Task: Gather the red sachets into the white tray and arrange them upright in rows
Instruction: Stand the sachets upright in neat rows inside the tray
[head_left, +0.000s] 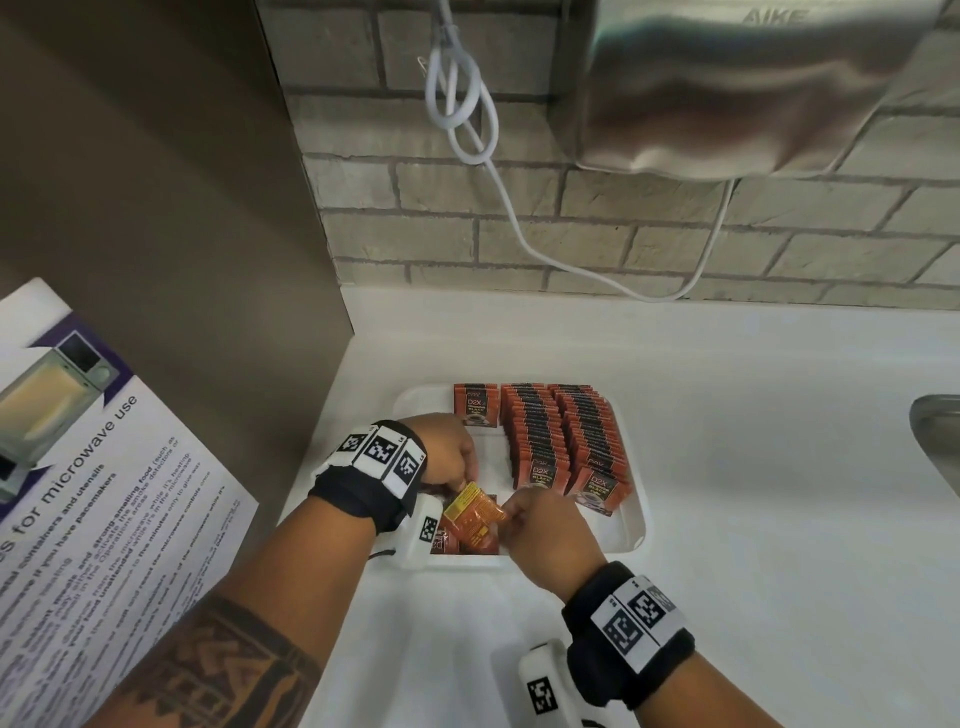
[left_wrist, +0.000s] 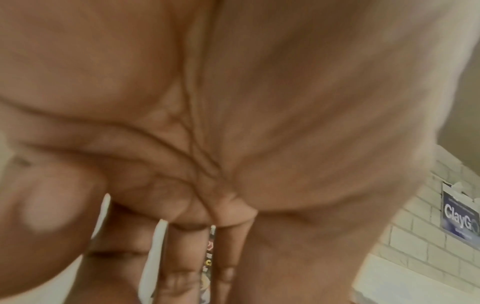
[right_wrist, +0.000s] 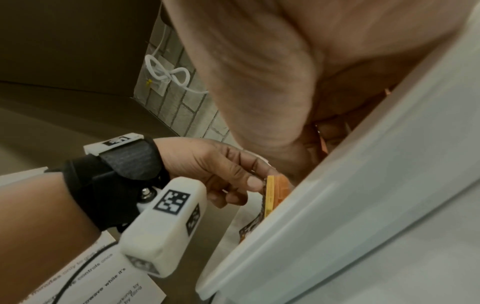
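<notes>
A white tray (head_left: 631, 525) on the counter holds two long rows of red sachets (head_left: 563, 441) standing upright, plus one upright sachet (head_left: 475, 405) at the far left corner. Over the tray's near left part, both hands hold a small stack of sachets (head_left: 474, 514), its orange and yellow back facing up. My left hand (head_left: 447, 457) pinches its left end; in the right wrist view the left hand (right_wrist: 221, 170) pinches the stack (right_wrist: 275, 189) edge-on. My right hand (head_left: 540, 525) pinches its right end. More sachets (head_left: 447, 543) lie flat below. A sachet edge (left_wrist: 209, 253) shows between fingers.
A microwave notice (head_left: 93, 499) lies on the left. A brown panel (head_left: 156, 182) stands behind it. A steel dryer (head_left: 753, 88) and looped white cable (head_left: 457, 93) hang on the brick wall. A sink edge (head_left: 935, 436) sits at the right.
</notes>
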